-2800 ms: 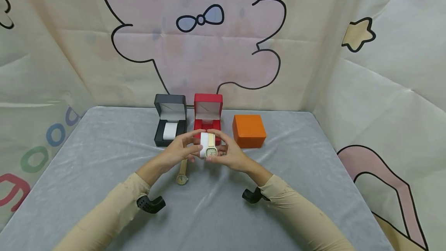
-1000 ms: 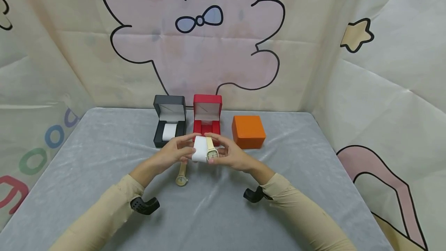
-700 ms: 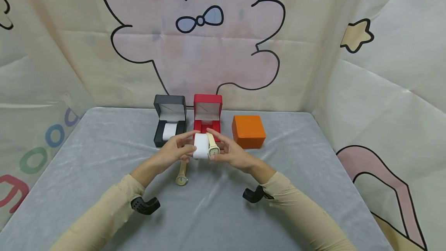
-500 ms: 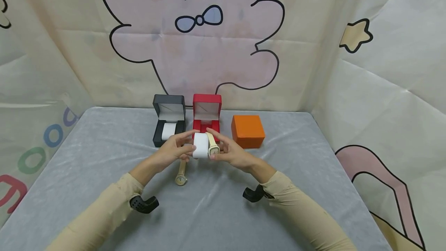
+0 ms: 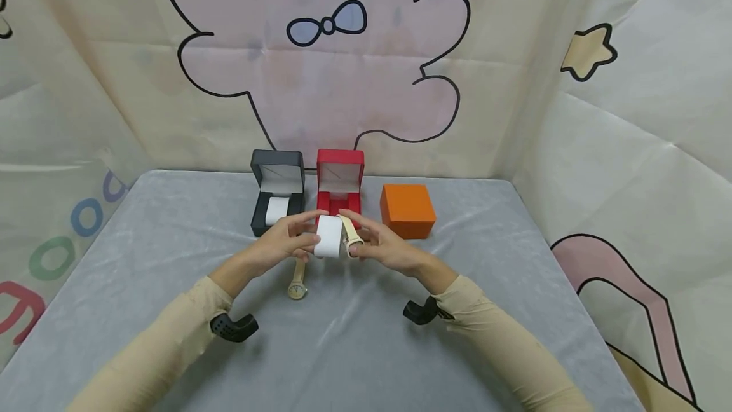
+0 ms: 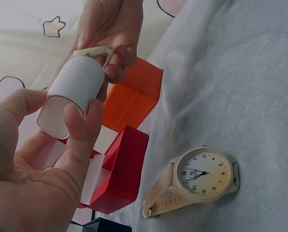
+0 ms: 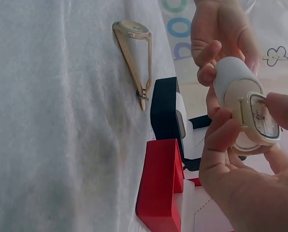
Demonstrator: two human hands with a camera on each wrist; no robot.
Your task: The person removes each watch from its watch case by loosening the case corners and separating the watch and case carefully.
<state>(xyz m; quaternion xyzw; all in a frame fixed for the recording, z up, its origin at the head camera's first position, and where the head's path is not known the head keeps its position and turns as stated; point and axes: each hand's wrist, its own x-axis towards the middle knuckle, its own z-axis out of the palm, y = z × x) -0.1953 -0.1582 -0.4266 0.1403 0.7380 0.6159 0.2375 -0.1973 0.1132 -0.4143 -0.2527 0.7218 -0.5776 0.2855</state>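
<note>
My left hand (image 5: 277,241) holds a white watch cushion (image 5: 328,236) between thumb and fingers, raised in front of the boxes. At the cushion's right end, my right hand (image 5: 394,252) pinches a cream watch (image 5: 351,232). Its strap is a closed loop tilted away from the cushion in the head view. From the right wrist, the watch's dial (image 7: 266,116) faces the thumb, and the loop overlaps the cushion's near end. A second watch (image 6: 204,175) with a beige strap lies on the table below my left hand, its round dial facing up.
Behind my hands stands an open red watch box (image 5: 340,156), partly covered by them. To its left is an open black box (image 5: 277,157) with a white cushion (image 5: 277,210) inside. A shut orange box (image 5: 407,211) stands right of the red one on the grey cloth (image 5: 354,348).
The watch in my right hand has slid rightward along the cushion to its right end and tilted. The cushion has shifted slightly left with my left hand. The second watch lies where it was.
</note>
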